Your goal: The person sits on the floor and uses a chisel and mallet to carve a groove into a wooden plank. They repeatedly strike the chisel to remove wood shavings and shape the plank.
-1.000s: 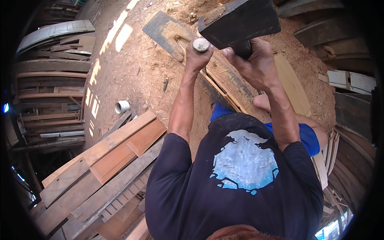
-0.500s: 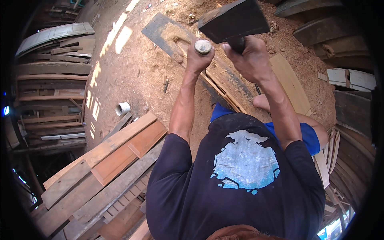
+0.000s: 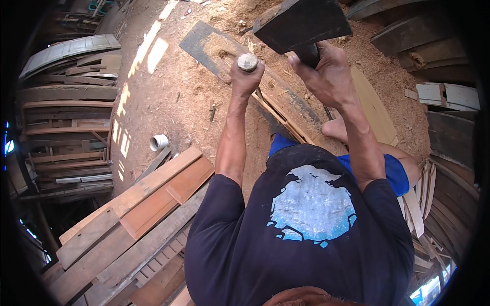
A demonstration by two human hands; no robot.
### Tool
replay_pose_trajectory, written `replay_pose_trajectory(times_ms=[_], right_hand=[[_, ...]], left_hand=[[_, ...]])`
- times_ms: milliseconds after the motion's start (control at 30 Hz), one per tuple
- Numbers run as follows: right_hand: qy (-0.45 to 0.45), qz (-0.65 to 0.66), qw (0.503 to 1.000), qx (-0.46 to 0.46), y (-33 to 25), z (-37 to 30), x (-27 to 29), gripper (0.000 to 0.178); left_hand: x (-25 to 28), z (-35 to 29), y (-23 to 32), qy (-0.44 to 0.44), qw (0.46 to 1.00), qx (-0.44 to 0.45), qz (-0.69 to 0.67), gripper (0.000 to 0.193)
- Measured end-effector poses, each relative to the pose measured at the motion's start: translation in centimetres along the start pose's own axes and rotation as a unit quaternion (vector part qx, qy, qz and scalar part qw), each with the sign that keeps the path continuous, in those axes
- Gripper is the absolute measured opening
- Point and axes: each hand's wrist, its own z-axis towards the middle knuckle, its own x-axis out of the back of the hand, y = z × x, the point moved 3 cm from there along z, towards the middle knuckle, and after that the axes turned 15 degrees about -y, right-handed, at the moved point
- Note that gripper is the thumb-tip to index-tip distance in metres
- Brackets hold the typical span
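Observation:
My left hand (image 3: 246, 81) is closed around the upright handle of a chisel (image 3: 247, 62), whose round, worn butt faces up; its blade is mostly hidden below the fist. My right hand (image 3: 332, 76) grips the short handle of a dark, blocky wooden mallet (image 3: 303, 28). The mallet head is raised, up and to the right of the chisel butt and apart from it. Beneath my hands a narrow reddish-brown wood piece (image 3: 287, 124) with a slot along it lies on a wide grey plank (image 3: 196, 43) strewn with shavings.
A pale board (image 3: 372, 104) lies right of the plank. Sawdust covers the ground (image 3: 178, 102). Stacked planks (image 3: 153, 214) fill the lower left, near a white cup-like container (image 3: 159, 143). More timber (image 3: 66, 107) lines the left side, with dark boards (image 3: 444, 61) at right.
My left hand and the chisel have shifted slightly left and down along the wood. The mallet and my right hand have moved a little to the right.

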Motion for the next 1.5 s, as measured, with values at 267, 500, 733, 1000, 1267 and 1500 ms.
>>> replay_pose_trajectory(times_ms=[267, 500, 733, 1000, 1267, 1500], right_hand=[[0.046, -0.001, 0.999, 0.020, -0.3, -0.3, 0.7, 0.023], [-0.133, -0.238, 0.961, -0.055, 5.7, 1.0, -5.9, 0.030], [-0.014, -0.059, 0.998, 0.003, 2.5, -0.1, -1.6, 0.029], [0.071, 0.018, 0.996, 0.047, 1.0, -0.9, 1.9, 0.030], [0.067, 0.032, 0.997, 0.035, -0.2, -1.3, 2.4, 0.026], [0.067, 0.051, 0.996, 0.032, -0.6, -1.5, 2.2, 0.022]], left_hand=[[-0.2, -0.8, 0.7, -0.007, 0.999, -0.020, 0.050, 0.021], [-1.7, -2.2, 2.4, -0.036, 0.985, -0.081, 0.145, 0.043], [-1.0, -1.3, 0.8, -0.006, 0.999, -0.016, 0.038, 0.026], [-1.1, -1.0, 0.8, -0.011, 1.000, 0.019, 0.010, 0.023], [-1.4, -1.2, 0.8, -0.017, 1.000, 0.015, 0.022, 0.024], [-1.8, -1.6, 2.1, -0.028, 0.997, 0.022, 0.069, 0.024]])
